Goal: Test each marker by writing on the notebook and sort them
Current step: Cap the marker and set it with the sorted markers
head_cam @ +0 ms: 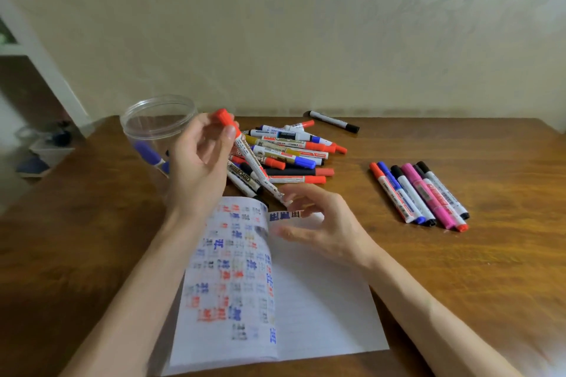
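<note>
A white marker [255, 164] with a red cap [223, 118] is held slanted above the top of the open notebook [321, 300]. My left hand [202, 159] grips the marker at its red-capped upper end. My right hand [324, 223] pinches the lower end with its fingertips, blurred by motion. The notebook's left page is covered with red, blue and black test marks; the right page carries a few marks along its top. A pile of several markers [291, 153] lies behind the notebook. A sorted row of several markers [419, 196] lies to the right.
A clear plastic jar [156, 128] stands at the left behind my left hand, with a purple marker [148, 153] inside. One black-capped marker [333, 121] lies alone near the wall. The brown wooden table [474, 269] ends at the wall behind.
</note>
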The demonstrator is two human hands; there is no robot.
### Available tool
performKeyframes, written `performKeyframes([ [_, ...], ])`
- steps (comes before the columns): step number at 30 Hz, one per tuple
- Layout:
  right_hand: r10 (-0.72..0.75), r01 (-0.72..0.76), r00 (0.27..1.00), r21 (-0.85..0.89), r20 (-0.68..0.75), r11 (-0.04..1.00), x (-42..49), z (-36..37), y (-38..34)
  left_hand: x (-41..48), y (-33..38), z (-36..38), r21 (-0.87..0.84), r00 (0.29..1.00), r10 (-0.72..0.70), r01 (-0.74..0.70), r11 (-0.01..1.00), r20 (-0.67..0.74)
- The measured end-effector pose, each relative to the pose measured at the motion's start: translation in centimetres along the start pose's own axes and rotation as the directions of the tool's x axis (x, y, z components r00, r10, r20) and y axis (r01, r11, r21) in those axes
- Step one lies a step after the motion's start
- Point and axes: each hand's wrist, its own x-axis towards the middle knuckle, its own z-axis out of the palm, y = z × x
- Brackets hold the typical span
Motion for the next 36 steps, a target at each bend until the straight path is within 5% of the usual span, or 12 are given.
performKeyframes([
  [10,-0.188,0.278,0.933,-0.280,0.308,0.919,-0.1,3.0,-0.6,4.0,4.3,-3.6,0.121,0.953,0.253,-0.235,0.964,-0.165],
  [22,-0.142,0.269,0.920,-0.323,0.366,0.907,-0.1,3.0,-0.1,5.3,4.7,-6.6,0.105,0.873,0.319,-0.301,0.948,-0.370],
  [36,-0.141,0.253,0.929,-0.309,0.342,0.917,-0.6,3.1,-0.3,4.5,0.4,-6.9,0.357,0.960,0.175,-0.089,0.930,-0.217],
])
